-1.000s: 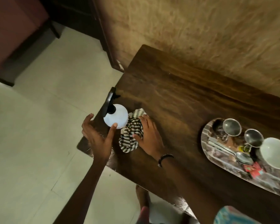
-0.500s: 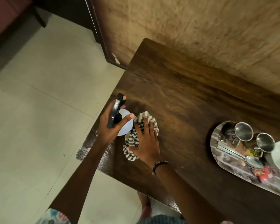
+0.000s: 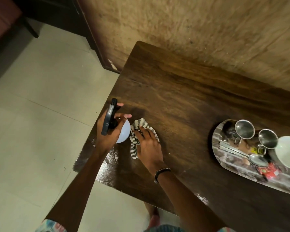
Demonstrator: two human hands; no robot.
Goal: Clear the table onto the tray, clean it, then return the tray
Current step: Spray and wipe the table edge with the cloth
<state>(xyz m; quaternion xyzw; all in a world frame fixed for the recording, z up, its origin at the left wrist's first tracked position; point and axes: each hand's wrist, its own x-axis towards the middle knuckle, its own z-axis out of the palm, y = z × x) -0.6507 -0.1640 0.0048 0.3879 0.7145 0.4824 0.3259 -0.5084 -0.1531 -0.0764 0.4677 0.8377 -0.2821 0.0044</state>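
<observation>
since a second ago your left hand (image 3: 111,131) has closed round the spray bottle (image 3: 122,133) that it was only reaching for; now the fingers curl about the black trigger head and neck, the white body showing below the palm, at the surface's (image 3: 182,97) left edge near the front corner. your right hand (image 3: 147,144) has stayed on the striped cloth (image 3: 141,131), just beside the bottle; the fingers lie spread and fairly flat on top, pressing it to the wood, with part of the cloth bunched out past the fingertips and a strip trailing toward the front edge. well apart, at the right end of the surface, the tray (image 3: 241,171) holds two steel cups (image 3: 244,129), spoons (image 3: 251,157), a white bowl (image 3: 288,151) and a small red packet (image 3: 268,169).
</observation>
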